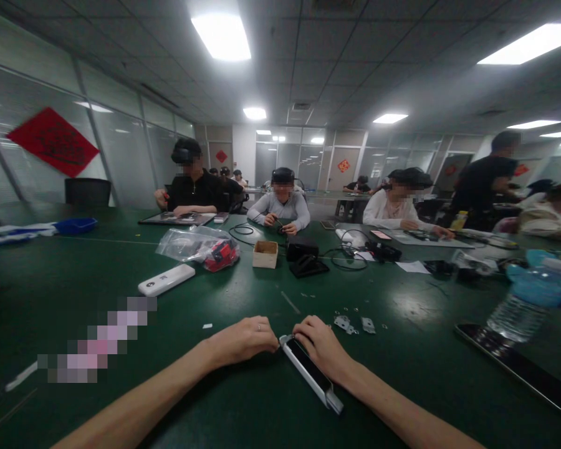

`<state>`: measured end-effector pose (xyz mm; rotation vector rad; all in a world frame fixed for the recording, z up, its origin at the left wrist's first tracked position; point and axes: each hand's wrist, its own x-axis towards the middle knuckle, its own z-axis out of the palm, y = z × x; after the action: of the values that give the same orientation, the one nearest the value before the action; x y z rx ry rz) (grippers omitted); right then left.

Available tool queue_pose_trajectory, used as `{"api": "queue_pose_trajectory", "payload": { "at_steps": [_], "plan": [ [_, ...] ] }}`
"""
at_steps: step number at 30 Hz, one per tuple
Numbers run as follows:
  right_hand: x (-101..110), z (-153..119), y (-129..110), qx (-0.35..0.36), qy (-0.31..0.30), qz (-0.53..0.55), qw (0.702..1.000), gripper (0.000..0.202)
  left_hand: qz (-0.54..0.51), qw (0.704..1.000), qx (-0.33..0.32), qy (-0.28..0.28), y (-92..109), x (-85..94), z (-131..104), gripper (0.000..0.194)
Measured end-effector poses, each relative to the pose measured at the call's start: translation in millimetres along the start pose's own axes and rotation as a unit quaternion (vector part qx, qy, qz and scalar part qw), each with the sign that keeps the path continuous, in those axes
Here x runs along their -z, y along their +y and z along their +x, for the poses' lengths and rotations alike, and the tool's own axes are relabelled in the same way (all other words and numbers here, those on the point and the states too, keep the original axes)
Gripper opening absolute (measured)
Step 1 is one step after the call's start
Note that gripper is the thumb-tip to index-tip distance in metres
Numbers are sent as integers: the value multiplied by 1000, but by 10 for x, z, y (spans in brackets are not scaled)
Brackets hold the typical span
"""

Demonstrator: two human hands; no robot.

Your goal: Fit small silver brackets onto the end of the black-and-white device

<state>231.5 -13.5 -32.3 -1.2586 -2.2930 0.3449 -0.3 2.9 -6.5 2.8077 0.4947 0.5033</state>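
A long, narrow white casing [314, 380] with a dark inside or top face lies slanted on the green table in front of me. My right hand [325, 349] rests over its far end, fingers bent and gripping the edge. At that same end is my left hand [255, 338], fingers curled and pinched together at the casing's corner; whatever they hold is hidden. A grey end piece [335, 400] sticks out at the near end. Just right of my right hand lie small metal-looking parts [346, 324] and a little plate [368, 325], with tiny bits around them.
A white handheld device [167, 280] lies farther left, near a clear plastic bag [191, 245] with a red-and-black thing. A small open box [265, 254] stands mid-table. A water bottle [518, 305] and dark phone-like slab [523, 368] are at right. Several people sit across the table.
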Motion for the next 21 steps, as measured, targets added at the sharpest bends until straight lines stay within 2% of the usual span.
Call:
{"api": "queue_pose_trajectory", "payload": {
  "at_steps": [2,7,12,15,21],
  "plan": [
    [-2,-6,8,5,2,-6,1000,26,21,1000,-5,-18,40,36,16,28],
    [-6,-20,25,17,0,-18,1000,25,6,1000,13,-8,26,78,27,28],
    [-24,-31,62,30,11,-15,999,27,-86,994,60,35,-129,-9,9,22],
    [-22,-32,75,33,17,-11,999,29,-140,986,88,30,-183,-46,7,20],
    [-6,-27,66,25,4,-28,999,24,-219,964,147,39,-146,-62,47,19]
  ]
}}
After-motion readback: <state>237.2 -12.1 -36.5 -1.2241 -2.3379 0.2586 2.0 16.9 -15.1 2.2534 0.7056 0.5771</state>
